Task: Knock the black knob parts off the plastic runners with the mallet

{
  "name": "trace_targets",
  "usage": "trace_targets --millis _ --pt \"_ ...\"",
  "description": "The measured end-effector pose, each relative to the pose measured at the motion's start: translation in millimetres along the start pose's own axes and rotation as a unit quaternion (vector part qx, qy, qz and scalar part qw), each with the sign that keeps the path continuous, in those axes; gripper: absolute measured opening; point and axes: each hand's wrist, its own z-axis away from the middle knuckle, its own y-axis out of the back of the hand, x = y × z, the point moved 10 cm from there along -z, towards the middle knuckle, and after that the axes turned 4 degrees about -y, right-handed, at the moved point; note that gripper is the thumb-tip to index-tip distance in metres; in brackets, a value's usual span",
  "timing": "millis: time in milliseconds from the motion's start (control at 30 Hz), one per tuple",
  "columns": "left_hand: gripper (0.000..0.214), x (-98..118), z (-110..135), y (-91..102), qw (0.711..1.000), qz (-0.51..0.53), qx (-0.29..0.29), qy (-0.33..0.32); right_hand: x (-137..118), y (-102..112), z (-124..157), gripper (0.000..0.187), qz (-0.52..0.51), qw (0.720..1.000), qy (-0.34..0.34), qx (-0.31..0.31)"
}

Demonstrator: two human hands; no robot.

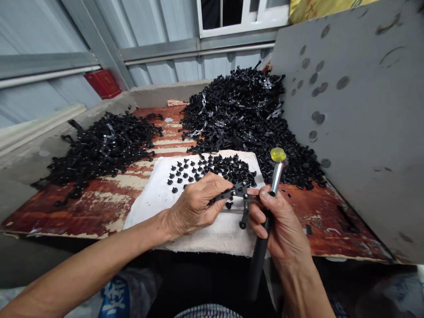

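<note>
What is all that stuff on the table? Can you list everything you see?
board: one, worn red-brown, under everything
cloth: one, white, middle of the board
grey panel: one, grey with dark round marks, right side
left pile of parts: one heap, black, back left of the board
right pile of parts: one bigger heap, black, back right, against the grey panel
loose pieces: many, black, on the cloth's far half
box: one, red, ledge at back left
mallet: one, yellow head and silver shaft, held at front right
branched part: one, black, held over the cloth
left hand: one, pinching the branched part
right hand: one, gripping the mallet
</note>
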Motion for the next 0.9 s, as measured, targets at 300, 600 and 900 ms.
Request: trace_targets --millis 300,600,900 --pt "0.021 -3.8 2.9 -7.2 0.999 -0.026 -0.021 0.028 2.3 -1.9 0.4 0.033 0.025 1.000 0.003 -0.006" --pt "0.013 -24.3 0.1 -4.4 0.977 0.118 -0.006 0.175 2.0 -1.5 1.3 0.031 -0.003 1.000 -0.009 -0.019" --pt "0.021 -11.7 -9.1 -8.5 0.969 0.201 -0.075 0.120 8.4 -9.3 2.7 0.038 0.058 0.995 -0.058 -0.052"
